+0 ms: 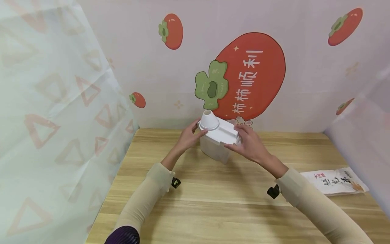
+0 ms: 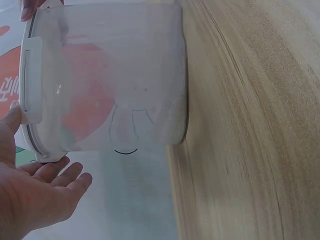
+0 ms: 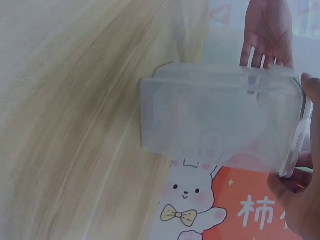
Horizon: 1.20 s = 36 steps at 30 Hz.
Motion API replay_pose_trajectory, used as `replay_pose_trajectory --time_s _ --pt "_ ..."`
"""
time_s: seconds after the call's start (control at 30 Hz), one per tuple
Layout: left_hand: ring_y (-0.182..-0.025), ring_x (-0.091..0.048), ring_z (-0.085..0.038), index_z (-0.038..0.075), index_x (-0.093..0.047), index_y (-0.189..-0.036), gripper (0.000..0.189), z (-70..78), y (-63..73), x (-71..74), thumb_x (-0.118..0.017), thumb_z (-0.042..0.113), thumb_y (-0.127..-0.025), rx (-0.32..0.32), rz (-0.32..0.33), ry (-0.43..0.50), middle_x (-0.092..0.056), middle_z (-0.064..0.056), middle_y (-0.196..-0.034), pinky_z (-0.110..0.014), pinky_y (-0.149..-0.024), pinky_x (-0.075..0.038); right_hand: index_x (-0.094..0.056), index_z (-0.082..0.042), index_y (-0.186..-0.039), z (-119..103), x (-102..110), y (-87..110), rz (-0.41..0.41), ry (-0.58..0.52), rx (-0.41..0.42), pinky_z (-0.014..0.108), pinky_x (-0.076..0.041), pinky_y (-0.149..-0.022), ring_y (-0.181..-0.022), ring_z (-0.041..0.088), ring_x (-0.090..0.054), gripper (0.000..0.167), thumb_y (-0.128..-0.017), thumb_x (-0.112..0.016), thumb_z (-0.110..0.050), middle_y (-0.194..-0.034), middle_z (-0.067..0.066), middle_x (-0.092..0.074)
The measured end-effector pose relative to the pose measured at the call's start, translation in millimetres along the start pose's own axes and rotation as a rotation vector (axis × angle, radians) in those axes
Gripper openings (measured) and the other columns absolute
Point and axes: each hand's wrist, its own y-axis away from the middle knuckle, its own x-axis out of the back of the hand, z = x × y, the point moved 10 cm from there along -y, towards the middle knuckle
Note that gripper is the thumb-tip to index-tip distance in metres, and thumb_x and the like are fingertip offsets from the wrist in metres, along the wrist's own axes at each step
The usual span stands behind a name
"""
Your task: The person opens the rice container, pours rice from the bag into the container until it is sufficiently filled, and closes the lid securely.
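Observation:
A translucent plastic storage container (image 1: 214,149) stands near the back of the table, its base close on the wood. On top is a white lid (image 1: 223,132) with a hollow white cone (image 1: 209,119) at its left end. My left hand (image 1: 188,138) holds the lid's left end, thumb on top and fingers around the far side. At the other end my right hand (image 1: 251,144) grips the lid, thumb on the near edge and fingers over the far corner. In the left wrist view a white latch (image 2: 33,80) lies along the lid's side. The container walls (image 3: 220,115) look see-through.
A white printed packet (image 1: 335,181) lies on the wooden table (image 1: 207,210) at the right. Behind the container rises a backdrop (image 1: 146,64) with persimmon drawings, and a patterned sheet (image 1: 61,118) hangs along the left side.

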Motion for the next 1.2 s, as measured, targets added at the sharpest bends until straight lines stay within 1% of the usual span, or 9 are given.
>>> replay_pose_trajectory --time_s 0.13,0.3,0.47,0.53,0.63,0.73,0.9,1.03,1.2 --pt "-0.151 -0.046 -0.032 0.007 -0.041 -0.163 0.079 0.4 -1.1 0.6 -0.074 0.042 -0.100 0.006 0.013 -0.012 -0.050 -0.016 -0.161 -0.048 -0.124 -0.037 -0.063 0.012 -0.137 2 0 2.7 -0.033 -0.007 0.026 0.057 -0.058 -0.094 -0.117 0.042 -0.063 0.087 -0.073 -0.098 -0.036 -0.138 0.026 -0.061" --pt "-0.153 -0.041 -0.036 0.005 -0.038 -0.163 0.086 2.0 4.0 1.8 -0.073 0.049 -0.098 0.052 0.037 -0.128 -0.046 -0.018 -0.164 -0.054 -0.125 -0.034 -0.058 0.006 -0.146 16 -2 5.2 -0.191 -0.130 -0.017 0.063 -0.050 -0.108 -0.136 0.043 -0.052 0.083 -0.081 -0.094 -0.032 -0.151 0.022 -0.054" --pt "-0.153 -0.040 -0.036 0.001 -0.035 -0.162 0.091 20.6 10.7 -3.1 -0.078 0.044 -0.095 -0.037 0.016 -0.181 -0.044 -0.020 -0.163 -0.054 -0.125 -0.034 -0.057 -0.001 -0.150 31 6 -1.5 -0.258 -0.261 0.023 0.071 -0.038 -0.115 -0.147 0.044 -0.045 0.078 -0.083 -0.092 -0.020 -0.158 0.019 -0.052" --pt "-0.155 -0.035 -0.037 0.000 -0.032 -0.164 0.094 26.4 14.4 -6.1 -0.079 0.044 -0.095 -0.059 0.004 -0.203 -0.038 -0.023 -0.166 -0.053 -0.126 -0.031 -0.055 -0.006 -0.154 34 9 -5.3 -0.272 -0.277 0.056 0.072 -0.034 -0.117 -0.149 0.043 -0.043 0.080 -0.084 -0.091 -0.021 -0.160 0.017 -0.052" --pt "-0.160 -0.021 -0.040 0.000 -0.023 -0.167 0.103 30.2 20.3 -11.5 -0.079 0.046 -0.094 -0.047 -0.010 -0.241 -0.021 -0.029 -0.172 -0.053 -0.129 -0.024 -0.051 -0.017 -0.159 38 10 -10.6 -0.315 -0.294 0.069 0.072 -0.032 -0.119 -0.155 0.040 -0.037 0.083 -0.086 -0.090 -0.025 -0.162 0.010 -0.050" --pt "-0.163 -0.008 -0.040 -0.002 -0.014 -0.168 0.111 30.7 24.6 -18.2 -0.079 0.048 -0.094 -0.023 -0.020 -0.271 -0.005 -0.029 -0.174 -0.050 -0.131 -0.016 -0.049 -0.022 -0.161 39 9 -14.6 -0.363 -0.295 0.072 0.070 -0.037 -0.116 -0.156 0.038 -0.035 0.084 -0.087 -0.089 -0.029 -0.163 0.008 -0.049" --pt "-0.163 -0.005 -0.040 -0.007 -0.004 -0.166 0.120 30.2 27.6 -26.6 -0.077 0.054 -0.093 0.013 -0.002 -0.314 0.003 -0.027 -0.175 -0.047 -0.132 -0.015 -0.050 -0.013 -0.159 33 8 -20.5 -0.402 -0.267 0.116 0.068 -0.042 -0.114 -0.153 0.042 -0.039 0.083 -0.088 -0.089 -0.029 -0.162 0.012 -0.051" --pt "-0.163 -0.006 -0.038 -0.005 -0.002 -0.167 0.124 29.6 30.0 -29.6 -0.077 0.058 -0.092 0.033 0.032 -0.325 0.003 -0.023 -0.176 -0.046 -0.131 -0.016 -0.056 -0.004 -0.153 24 7 -21.5 -0.407 -0.269 0.165 0.067 -0.045 -0.111 -0.148 0.047 -0.045 0.076 -0.088 -0.089 -0.024 -0.158 0.016 -0.053" --pt "-0.164 -0.006 -0.035 -0.002 -0.001 -0.168 0.126 29.9 32.0 -32.5 -0.077 0.062 -0.090 0.049 0.041 -0.350 0.003 -0.020 -0.177 -0.047 -0.131 -0.017 -0.059 -0.002 -0.149 18 4 -20.2 -0.387 -0.245 0.189 0.062 -0.051 -0.107 -0.140 0.042 -0.055 0.072 -0.087 -0.089 -0.022 -0.154 0.020 -0.056"
